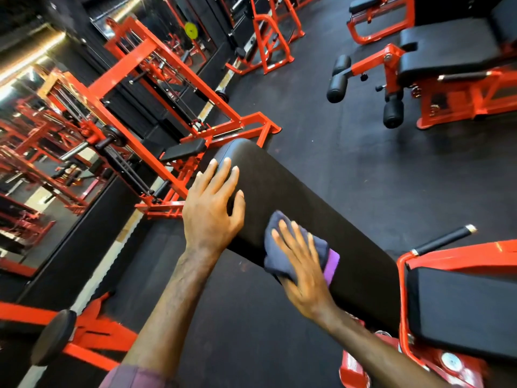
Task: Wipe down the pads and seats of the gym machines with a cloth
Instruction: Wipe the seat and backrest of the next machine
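My right hand (303, 271) presses a folded dark-blue cloth with purple edge (326, 254) flat-fingered onto the long black padded bench back (321, 208); my left hand (214, 204), fingers spread, rests on the pad's far end.

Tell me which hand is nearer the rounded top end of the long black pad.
Left. The left hand rests just below the pad's rounded top end; the right hand presses the cloth further down.

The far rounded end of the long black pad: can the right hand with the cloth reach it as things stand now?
Probably yes. The right hand presses the dark purple-edged cloth mid-pad; the long black padded bench is bare beyond it. Only the left hand rests near that end.
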`<act>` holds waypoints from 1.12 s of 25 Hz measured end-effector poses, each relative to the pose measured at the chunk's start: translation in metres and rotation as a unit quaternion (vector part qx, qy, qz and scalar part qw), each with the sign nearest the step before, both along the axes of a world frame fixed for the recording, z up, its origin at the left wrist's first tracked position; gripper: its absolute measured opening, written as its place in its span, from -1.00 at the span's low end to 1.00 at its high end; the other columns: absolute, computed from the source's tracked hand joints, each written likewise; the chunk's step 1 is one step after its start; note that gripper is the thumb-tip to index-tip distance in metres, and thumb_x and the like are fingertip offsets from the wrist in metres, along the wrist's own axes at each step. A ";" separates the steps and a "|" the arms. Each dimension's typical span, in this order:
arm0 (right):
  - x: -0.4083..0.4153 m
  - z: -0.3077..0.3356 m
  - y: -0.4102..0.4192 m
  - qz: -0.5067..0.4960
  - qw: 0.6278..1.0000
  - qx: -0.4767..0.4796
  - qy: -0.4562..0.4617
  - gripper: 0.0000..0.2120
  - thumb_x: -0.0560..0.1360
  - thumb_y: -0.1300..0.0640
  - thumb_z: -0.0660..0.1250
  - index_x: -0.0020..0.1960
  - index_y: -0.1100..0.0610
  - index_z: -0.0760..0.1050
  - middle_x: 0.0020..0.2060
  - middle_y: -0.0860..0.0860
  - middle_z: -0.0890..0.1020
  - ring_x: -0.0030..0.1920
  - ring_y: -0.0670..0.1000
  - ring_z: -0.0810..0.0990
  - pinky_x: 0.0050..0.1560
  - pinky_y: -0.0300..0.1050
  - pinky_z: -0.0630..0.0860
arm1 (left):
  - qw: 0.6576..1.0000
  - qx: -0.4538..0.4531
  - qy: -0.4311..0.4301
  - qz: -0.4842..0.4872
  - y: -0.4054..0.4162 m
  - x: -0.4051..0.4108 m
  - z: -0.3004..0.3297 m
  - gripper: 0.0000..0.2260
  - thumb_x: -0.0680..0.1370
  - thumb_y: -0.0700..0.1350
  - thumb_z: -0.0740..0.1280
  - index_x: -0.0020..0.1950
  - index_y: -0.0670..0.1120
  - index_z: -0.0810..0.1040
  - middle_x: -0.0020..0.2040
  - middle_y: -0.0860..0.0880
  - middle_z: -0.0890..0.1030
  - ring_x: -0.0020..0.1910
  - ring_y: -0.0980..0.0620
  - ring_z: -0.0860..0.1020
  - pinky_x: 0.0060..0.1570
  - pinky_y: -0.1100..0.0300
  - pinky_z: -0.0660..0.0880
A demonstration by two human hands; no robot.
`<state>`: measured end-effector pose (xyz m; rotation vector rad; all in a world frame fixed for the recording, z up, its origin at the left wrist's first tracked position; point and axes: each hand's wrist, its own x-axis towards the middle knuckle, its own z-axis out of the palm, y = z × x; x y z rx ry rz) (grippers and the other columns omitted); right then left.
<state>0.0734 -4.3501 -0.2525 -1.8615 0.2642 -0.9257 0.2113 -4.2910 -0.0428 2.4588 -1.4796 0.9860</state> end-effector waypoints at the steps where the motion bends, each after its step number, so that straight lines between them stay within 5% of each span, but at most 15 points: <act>1: -0.011 -0.024 -0.001 -0.009 1.000 -0.001 0.003 -0.22 0.55 0.07 0.25 0.72 -0.08 0.06 0.71 -0.06 0.09 0.71 0.12 -0.01 0.60 0.49 0.00 | 1.000 -0.001 -0.015 -0.002 0.001 -0.002 -0.003 -0.60 0.65 -0.04 0.36 0.49 -0.07 0.56 0.55 -0.02 0.47 0.61 -0.05 0.33 0.56 -0.12 0.33; 3: -0.004 -0.041 -0.009 -0.056 0.996 0.067 0.034 -0.29 0.63 0.03 0.23 0.71 -0.15 0.04 0.70 -0.14 0.09 0.71 0.05 0.00 0.59 0.48 0.05 | 0.999 -0.007 -0.035 -0.005 0.001 -0.002 -0.007 -0.62 0.65 -0.04 0.37 0.46 -0.06 0.59 0.53 0.01 0.50 0.61 -0.04 0.34 0.57 -0.12 0.31; 6: 0.040 0.007 -0.027 -0.078 0.975 0.181 0.103 -0.36 0.67 -0.20 0.11 0.71 -0.20 0.02 0.68 -0.30 -0.03 0.70 -0.11 -0.16 0.67 0.28 -0.18 | 0.999 -0.012 -0.051 -0.001 0.000 0.000 -0.007 -0.64 0.65 -0.04 0.37 0.44 -0.04 0.61 0.51 0.02 0.52 0.59 -0.04 0.36 0.57 -0.10 0.30; 8: 0.045 0.025 -0.026 -0.055 0.984 0.148 0.079 -0.35 0.68 -0.19 0.11 0.71 -0.16 0.01 0.69 -0.27 -0.04 0.70 -0.10 -0.18 0.66 0.20 -0.24 | 0.999 -0.016 -0.051 -0.001 0.000 -0.001 -0.009 -0.65 0.65 -0.05 0.37 0.43 -0.05 0.62 0.50 0.01 0.53 0.59 -0.04 0.37 0.57 -0.11 0.31; 12: -0.008 -0.038 -0.011 -0.045 0.998 0.032 0.036 -0.36 0.68 -0.06 0.18 0.72 -0.03 0.08 0.70 -0.13 0.10 0.71 0.04 -0.03 0.61 0.45 0.00 | 0.999 -0.021 -0.040 0.004 0.000 -0.001 -0.009 -0.66 0.65 -0.04 0.37 0.42 -0.05 0.63 0.50 0.02 0.53 0.59 -0.04 0.36 0.55 -0.14 0.32; 17: 0.050 -0.012 -0.051 -0.104 0.966 0.200 0.123 -0.39 0.69 -0.22 0.12 0.70 -0.22 0.05 0.69 -0.26 0.00 0.71 -0.02 -0.11 0.64 0.39 -0.09 | 0.999 -0.024 -0.043 0.013 -0.001 0.000 -0.010 -0.68 0.66 -0.02 0.36 0.40 -0.04 0.65 0.49 0.03 0.54 0.59 -0.03 0.37 0.55 -0.12 0.32; 20: 0.052 -0.002 -0.050 -0.071 0.984 0.147 0.065 -0.37 0.71 -0.08 0.20 0.71 -0.15 0.04 0.69 -0.25 0.00 0.70 -0.06 -0.13 0.66 0.21 -0.19 | 0.999 -0.026 -0.044 0.012 -0.001 0.000 -0.011 -0.68 0.66 -0.03 0.36 0.40 -0.04 0.64 0.49 0.02 0.54 0.59 -0.03 0.36 0.56 -0.11 0.32; 23: 0.013 -0.047 -0.033 -0.080 0.992 0.082 0.047 -0.33 0.69 0.16 0.29 0.71 -0.05 0.10 0.70 -0.16 0.11 0.71 -0.03 -0.02 0.66 0.33 -0.05 | 0.999 -0.026 -0.044 0.017 0.000 0.000 -0.011 -0.67 0.66 -0.03 0.36 0.40 -0.04 0.64 0.49 0.02 0.53 0.59 -0.03 0.36 0.56 -0.12 0.31; 28: 0.078 -0.010 -0.084 -0.145 0.946 0.242 0.161 -0.42 0.72 -0.11 0.19 0.70 -0.13 0.12 0.70 -0.13 0.10 0.71 0.07 -0.01 0.62 0.38 -0.03 | 0.998 -0.021 -0.047 0.019 -0.002 -0.001 -0.010 -0.67 0.65 -0.02 0.37 0.40 -0.03 0.64 0.49 0.02 0.54 0.59 -0.03 0.37 0.56 -0.13 0.33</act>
